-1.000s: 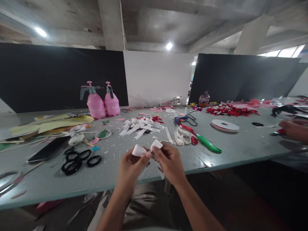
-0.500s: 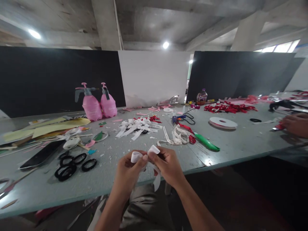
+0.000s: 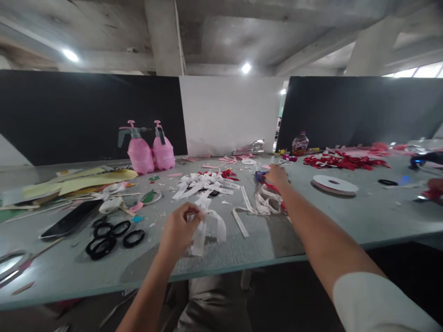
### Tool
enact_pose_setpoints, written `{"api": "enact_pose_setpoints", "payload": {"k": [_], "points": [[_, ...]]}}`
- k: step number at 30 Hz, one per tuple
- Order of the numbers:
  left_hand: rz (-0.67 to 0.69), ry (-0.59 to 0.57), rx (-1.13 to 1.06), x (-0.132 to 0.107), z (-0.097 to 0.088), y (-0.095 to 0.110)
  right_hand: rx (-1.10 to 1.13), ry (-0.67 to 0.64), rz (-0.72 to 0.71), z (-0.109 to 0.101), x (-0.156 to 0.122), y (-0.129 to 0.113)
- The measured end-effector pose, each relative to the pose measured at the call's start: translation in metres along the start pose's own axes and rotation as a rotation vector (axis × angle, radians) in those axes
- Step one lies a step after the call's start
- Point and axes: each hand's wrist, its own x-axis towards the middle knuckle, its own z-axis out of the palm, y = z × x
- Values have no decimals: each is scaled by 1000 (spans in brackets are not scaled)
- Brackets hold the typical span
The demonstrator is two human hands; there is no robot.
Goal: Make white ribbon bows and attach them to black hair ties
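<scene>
Left hand (image 3: 180,229) pinches white ribbon (image 3: 199,242); at its two o'clock, right hand (image 3: 277,175) is by a blue glue gun (image 3: 260,176), grip unclear.

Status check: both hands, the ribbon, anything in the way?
Left hand pinching white ribbon. Right hand at the glue gun, grip unclear. Tangled ribbon close by the right wrist, possible snag.

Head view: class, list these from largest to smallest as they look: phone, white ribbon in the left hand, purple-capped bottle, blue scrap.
1. Phone and white ribbon in the left hand: too close to rank
2. Purple-capped bottle, which stands farther back
3. Blue scrap
</scene>
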Motion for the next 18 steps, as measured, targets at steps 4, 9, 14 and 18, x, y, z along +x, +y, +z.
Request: {"api": "enact_pose_setpoints", "payload": {"k": [4,9,14,18], "points": [[-49,-72,211,1,6,-11,41,-2,47,39,16,10],[55,-57,439,-3,7,-15,-40,-203,166,51,39,9],[-20,-139,357,-5,-8,-19,-200,-208,65,45,52,10],[-38,-251,264,-7,-8,-21,-139,-207,73,46,47,12]]}}
